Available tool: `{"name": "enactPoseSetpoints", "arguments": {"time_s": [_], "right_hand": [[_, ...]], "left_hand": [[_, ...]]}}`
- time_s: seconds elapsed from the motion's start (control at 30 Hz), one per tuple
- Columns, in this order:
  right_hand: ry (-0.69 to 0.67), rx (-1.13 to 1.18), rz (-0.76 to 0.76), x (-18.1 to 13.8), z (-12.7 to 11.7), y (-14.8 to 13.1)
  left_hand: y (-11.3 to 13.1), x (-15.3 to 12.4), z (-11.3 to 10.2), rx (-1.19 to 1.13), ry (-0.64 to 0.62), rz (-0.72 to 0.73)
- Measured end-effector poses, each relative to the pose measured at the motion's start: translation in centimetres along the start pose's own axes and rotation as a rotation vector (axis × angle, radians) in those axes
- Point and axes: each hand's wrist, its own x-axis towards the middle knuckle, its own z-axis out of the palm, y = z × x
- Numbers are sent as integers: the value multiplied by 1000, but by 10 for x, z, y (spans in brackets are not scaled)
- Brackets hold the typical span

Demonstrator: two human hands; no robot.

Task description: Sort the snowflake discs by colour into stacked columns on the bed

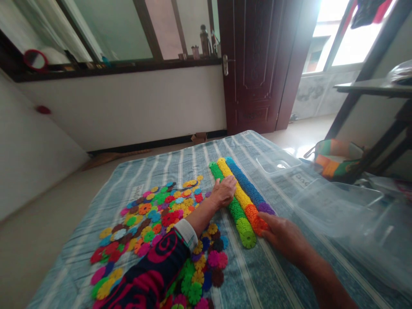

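Observation:
Three long rolls of stacked plastic snowflake discs lie side by side on the striped bedcover. One is a green roll (238, 211) with a lime end, one a yellow-and-orange roll (243, 195), one a blue-and-purple roll (247, 184). My left hand (225, 191) reaches across the green roll, its fingers curled on the yellow stretch of the middle roll. At the near, orange end of that same roll, my right hand (281, 234) grips with its fingers, close beside the purple end. Loose snowflake discs (170, 219) in many colours spread under and around my left forearm.
On the right stand a clear plastic box (337, 206) and, farther back, its clear lid or tray (278, 164). A striped bedcover (167, 167) covers the bed. Beyond are a dark red door (254, 86), an orange-and-green bag (337, 159) and a dark table (373, 88).

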Motion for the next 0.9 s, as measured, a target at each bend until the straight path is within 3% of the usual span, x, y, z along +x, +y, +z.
{"name": "enactPoseSetpoints", "arguments": {"time_s": [0.53, 0.73, 0.9], "right_hand": [[104, -8, -52, -1, 7, 3], [60, -19, -37, -1, 4, 2], [31, -23, -20, -2, 1, 0]], "left_hand": [[4, 0, -8, -56, 45, 23], [-23, -1, -20, -157, 221, -14], [-48, -29, -17, -270, 351, -7]]}}
